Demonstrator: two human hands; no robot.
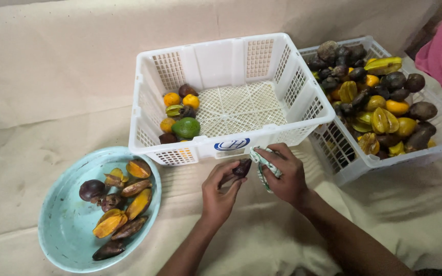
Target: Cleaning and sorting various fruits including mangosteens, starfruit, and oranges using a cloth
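A small dark purple fruit (241,168) sits just in front of the near wall of the white crate (221,61), pinched in the fingers of the left hand (220,191). Touching it from the right is a green-and-white cloth (263,164), bunched in the closed fingers of the right hand (285,176). Left lies a pale blue basin (62,225) of bruised fruit pieces; right stands a second crate (351,163) heaped with mixed fruit.

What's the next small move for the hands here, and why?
Probably rub the green-and-white cloth in the right hand across the small dark purple fruit pinched in the left hand: the two already touch in front of the white slatted plastic crate.
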